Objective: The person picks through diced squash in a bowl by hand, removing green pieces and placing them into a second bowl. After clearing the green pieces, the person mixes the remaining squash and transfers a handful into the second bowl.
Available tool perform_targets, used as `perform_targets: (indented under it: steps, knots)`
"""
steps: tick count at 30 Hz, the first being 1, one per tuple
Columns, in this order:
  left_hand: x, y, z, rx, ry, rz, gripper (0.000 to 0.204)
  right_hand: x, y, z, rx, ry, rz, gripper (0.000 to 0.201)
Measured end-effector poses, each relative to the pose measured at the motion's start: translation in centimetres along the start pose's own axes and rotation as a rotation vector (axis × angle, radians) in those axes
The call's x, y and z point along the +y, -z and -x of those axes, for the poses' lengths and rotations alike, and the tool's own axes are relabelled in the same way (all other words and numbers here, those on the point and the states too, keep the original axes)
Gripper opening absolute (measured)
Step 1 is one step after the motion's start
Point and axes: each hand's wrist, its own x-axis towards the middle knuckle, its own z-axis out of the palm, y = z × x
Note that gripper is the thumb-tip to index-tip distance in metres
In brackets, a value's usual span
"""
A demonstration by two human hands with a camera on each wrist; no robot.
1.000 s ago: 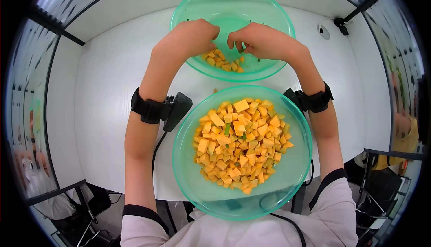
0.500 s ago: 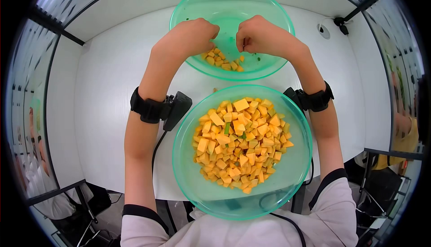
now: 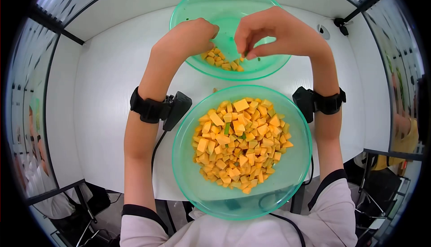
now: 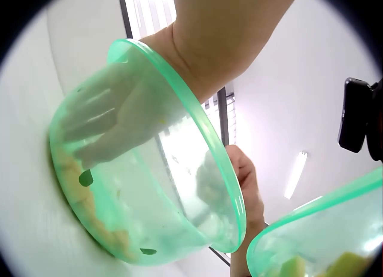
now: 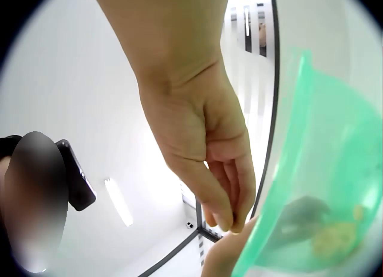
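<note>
Two clear green bowls stand on a white table [image 3: 107, 72]. The near bowl [image 3: 298, 112] is heaped with orange cubes [image 3: 240, 146] and a few green bits. The far bowl [image 3: 179, 5] holds a small pile of orange cubes [image 3: 220, 61]. My left hand [image 3: 210, 34] reaches down into the far bowl just above that pile; through the bowl wall [image 4: 197, 124] the left hand [image 4: 93, 130] shows fairly straight fingers holding nothing visible. My right hand [image 3: 246, 53] is raised over the far bowl's near side, pinching a small green piece. In the right wrist view the right hand [image 5: 230, 220] has thumb and fingers pressed together beside the bowl [image 5: 326, 163].
Black wrist cameras sit on both forearms [image 3: 155, 108] [image 3: 316, 102], with a cable [image 3: 157, 146] hanging off the table's front edge. A round port [image 3: 323, 31] and a black fitting [image 3: 341, 22] lie at the back right. A tiny orange scrap [image 3: 215, 90] lies between the bowls.
My right hand has lifted out of the far bowl and come toward me, fingers pinched on a green bit. The left hand has stayed in the far bowl.
</note>
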Motion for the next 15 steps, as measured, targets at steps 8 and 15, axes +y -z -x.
perform_targets:
  steps: [8, 15]
  knots:
    - [-0.2, -0.3, -0.2, 0.010, -0.013, -0.010, 0.020, -3.6, -0.2, 1.0, -0.221, 0.166, -0.102, 0.019]
    - [0.3, 0.2, 0.0, -0.015, 0.022, -0.034, 0.022, -5.1, -0.5, 1.6, -0.415, 0.124, -0.060, 0.020]
